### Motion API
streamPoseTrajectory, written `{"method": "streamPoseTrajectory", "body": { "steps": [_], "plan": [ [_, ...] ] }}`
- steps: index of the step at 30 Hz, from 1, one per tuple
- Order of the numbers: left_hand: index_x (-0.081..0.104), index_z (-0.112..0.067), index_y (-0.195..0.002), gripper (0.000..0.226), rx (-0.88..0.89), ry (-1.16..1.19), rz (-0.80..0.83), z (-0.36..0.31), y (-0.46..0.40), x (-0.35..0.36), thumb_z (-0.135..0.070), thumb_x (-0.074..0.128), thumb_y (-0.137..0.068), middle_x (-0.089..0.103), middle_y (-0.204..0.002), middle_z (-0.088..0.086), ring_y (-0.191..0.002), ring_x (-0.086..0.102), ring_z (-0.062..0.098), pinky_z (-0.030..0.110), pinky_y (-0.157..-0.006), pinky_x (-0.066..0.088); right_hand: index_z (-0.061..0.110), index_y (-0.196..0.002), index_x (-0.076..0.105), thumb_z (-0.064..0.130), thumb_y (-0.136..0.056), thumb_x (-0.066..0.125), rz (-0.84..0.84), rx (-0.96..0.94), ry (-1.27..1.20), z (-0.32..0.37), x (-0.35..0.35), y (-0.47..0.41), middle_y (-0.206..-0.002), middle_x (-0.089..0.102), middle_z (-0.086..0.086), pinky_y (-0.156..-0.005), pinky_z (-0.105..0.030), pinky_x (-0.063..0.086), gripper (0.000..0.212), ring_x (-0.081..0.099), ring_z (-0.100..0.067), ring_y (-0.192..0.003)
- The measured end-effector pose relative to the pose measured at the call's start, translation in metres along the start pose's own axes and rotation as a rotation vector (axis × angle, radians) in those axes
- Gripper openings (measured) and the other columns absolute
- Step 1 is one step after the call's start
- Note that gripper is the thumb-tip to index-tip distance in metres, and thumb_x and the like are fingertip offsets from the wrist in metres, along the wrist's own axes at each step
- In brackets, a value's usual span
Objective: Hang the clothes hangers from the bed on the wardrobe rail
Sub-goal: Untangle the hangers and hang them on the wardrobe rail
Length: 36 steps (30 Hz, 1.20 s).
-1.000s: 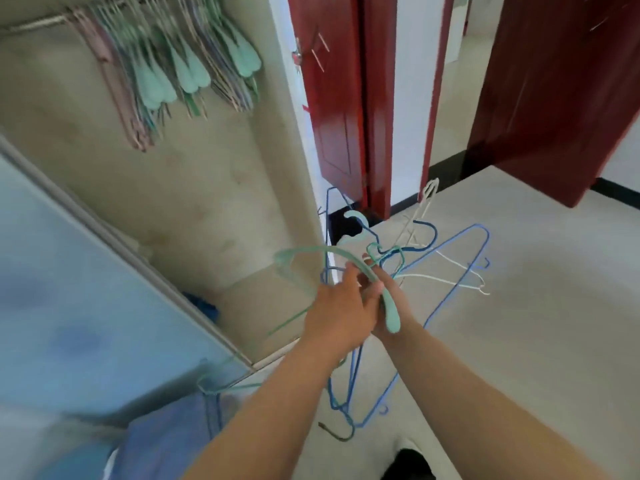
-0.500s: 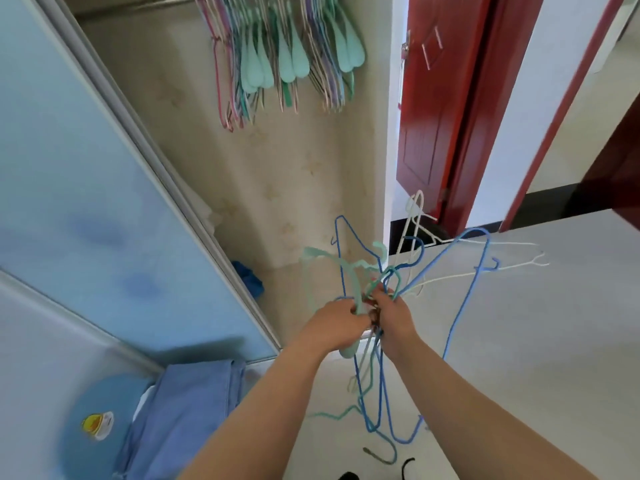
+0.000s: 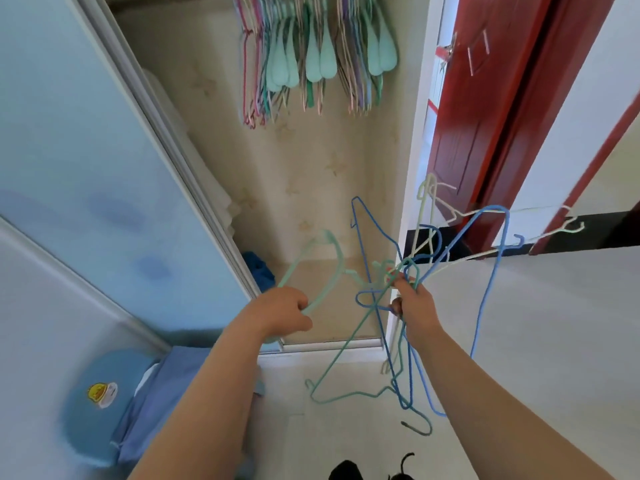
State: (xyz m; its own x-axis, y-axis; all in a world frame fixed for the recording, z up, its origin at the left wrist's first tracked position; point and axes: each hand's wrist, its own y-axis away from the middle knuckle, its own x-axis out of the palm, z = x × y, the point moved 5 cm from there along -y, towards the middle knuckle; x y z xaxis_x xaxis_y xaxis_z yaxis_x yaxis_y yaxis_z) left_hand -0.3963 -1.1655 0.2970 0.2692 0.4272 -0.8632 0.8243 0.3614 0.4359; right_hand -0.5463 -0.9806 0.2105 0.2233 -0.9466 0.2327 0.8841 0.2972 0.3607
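Note:
My left hand [image 3: 282, 311] grips a pale mint plastic hanger [image 3: 313, 271], held apart to the left in front of the open wardrobe. My right hand [image 3: 414, 304] holds a tangled bunch of wire hangers [image 3: 485, 268], blue, teal and white, that stick up and dangle down below the wrist. High in the wardrobe several hangers [image 3: 311, 53] of mixed colours hang close together; the rail itself is cut off at the top edge.
The pale blue sliding door [image 3: 86, 161] stands at the left, its track [image 3: 329, 346] along the wardrobe floor. A blue cloth [image 3: 258, 268] lies inside. A red door [image 3: 485, 109] stands right of the wardrobe side panel. Folded blue fabric [image 3: 156, 393] lies at lower left.
My left hand has pulled the mint hanger out of the bunch and moved left, away from my right hand. The view has tilted up toward the hanging hangers.

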Motion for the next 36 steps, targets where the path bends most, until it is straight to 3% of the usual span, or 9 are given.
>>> {"method": "streamPoseTrajectory", "body": {
  "steps": [3,6,9,14,17,24,30,33,36],
  "plan": [
    [0.043,-0.018,-0.07,0.02,0.038,-0.02,0.031,0.009,0.01,-0.006,-0.023,0.061,-0.077,0.038,-0.071,0.002,-0.064,0.036,0.016,0.031,-0.062,0.028,0.01,-0.091,0.059,0.03,-0.09,0.064,0.065,0.06,-0.017,-0.005,0.007,-0.006,-0.057,0.039,-0.003,-0.055,-0.03,0.037,0.02,0.034,-0.012,-0.04],
    [0.039,-0.019,-0.063,0.027,0.042,-0.04,0.017,0.02,0.014,-0.01,-0.021,0.062,-0.076,0.038,-0.066,0.0,-0.061,0.036,0.015,0.03,-0.06,0.029,0.009,-0.094,0.065,0.026,-0.092,0.06,0.129,0.087,-0.05,-0.004,0.022,0.002,-0.066,0.055,0.0,-0.047,-0.025,0.037,0.017,0.032,-0.011,-0.041],
    [0.053,-0.015,-0.069,0.013,0.047,-0.084,-0.049,0.035,0.013,-0.012,-0.022,0.062,-0.075,0.053,-0.079,0.006,-0.065,0.044,0.016,0.033,-0.063,0.04,0.007,-0.102,0.063,0.031,-0.095,0.056,0.116,0.125,-0.076,-0.007,0.034,0.005,-0.079,0.074,0.008,-0.043,-0.022,0.041,0.026,0.03,-0.012,-0.045],
    [0.06,-0.02,-0.078,0.004,0.07,-0.155,-0.166,0.066,0.011,-0.016,-0.022,0.059,-0.075,0.056,-0.09,0.002,-0.076,0.056,0.02,0.031,-0.066,0.049,0.007,-0.114,0.06,0.031,-0.095,0.054,0.043,0.169,-0.109,-0.012,0.057,0.0,-0.091,0.073,-0.002,-0.042,-0.021,0.042,0.031,0.031,-0.01,-0.039],
    [0.058,-0.017,-0.077,0.006,0.104,-0.176,-0.229,0.091,0.007,-0.022,-0.023,0.057,-0.075,0.055,-0.091,0.001,-0.074,0.052,0.019,0.03,-0.065,0.046,0.012,-0.106,0.062,0.029,-0.096,0.053,0.058,0.15,-0.139,-0.011,0.081,0.003,-0.076,0.074,0.003,-0.041,-0.02,0.04,0.022,0.029,-0.009,-0.038],
    [0.047,-0.031,-0.062,0.018,0.16,-0.105,-0.149,0.161,-0.009,-0.051,-0.029,0.061,-0.073,0.05,-0.086,-0.006,-0.078,0.051,0.018,0.032,-0.074,0.05,0.01,-0.089,0.065,0.029,-0.096,0.052,0.059,0.054,-0.126,-0.018,0.146,0.016,-0.087,0.075,0.001,-0.049,-0.024,0.044,0.024,0.031,-0.009,-0.038],
    [0.062,-0.022,-0.082,0.01,0.246,-0.163,-0.286,0.206,-0.013,-0.075,-0.029,0.058,-0.076,0.051,-0.087,-0.006,-0.081,0.049,0.018,0.029,-0.07,0.047,0.01,-0.091,0.067,0.024,-0.089,0.057,0.016,-0.009,-0.106,-0.012,0.196,0.021,-0.09,0.074,0.0,-0.051,-0.025,0.047,0.017,0.03,-0.011,-0.04],
    [0.056,-0.026,-0.076,0.003,0.289,-0.172,-0.358,0.221,-0.014,-0.082,-0.028,0.057,-0.079,0.044,-0.081,-0.009,-0.08,0.042,0.014,0.027,-0.065,0.037,0.012,-0.084,0.065,0.022,-0.092,0.054,-0.014,-0.014,-0.173,-0.005,0.214,0.024,-0.079,0.072,0.004,-0.046,-0.024,0.047,0.017,0.031,-0.011,-0.04],
    [0.05,-0.03,-0.075,0.009,0.317,-0.182,-0.426,0.236,-0.015,-0.086,-0.026,0.056,-0.082,0.042,-0.08,-0.01,-0.082,0.037,0.012,0.027,-0.067,0.032,0.012,-0.084,0.063,0.024,-0.094,0.053,-0.014,0.004,-0.218,-0.004,0.223,0.022,-0.091,0.071,0.002,-0.044,-0.023,0.045,0.018,0.032,-0.01,-0.037]
  ]
}}
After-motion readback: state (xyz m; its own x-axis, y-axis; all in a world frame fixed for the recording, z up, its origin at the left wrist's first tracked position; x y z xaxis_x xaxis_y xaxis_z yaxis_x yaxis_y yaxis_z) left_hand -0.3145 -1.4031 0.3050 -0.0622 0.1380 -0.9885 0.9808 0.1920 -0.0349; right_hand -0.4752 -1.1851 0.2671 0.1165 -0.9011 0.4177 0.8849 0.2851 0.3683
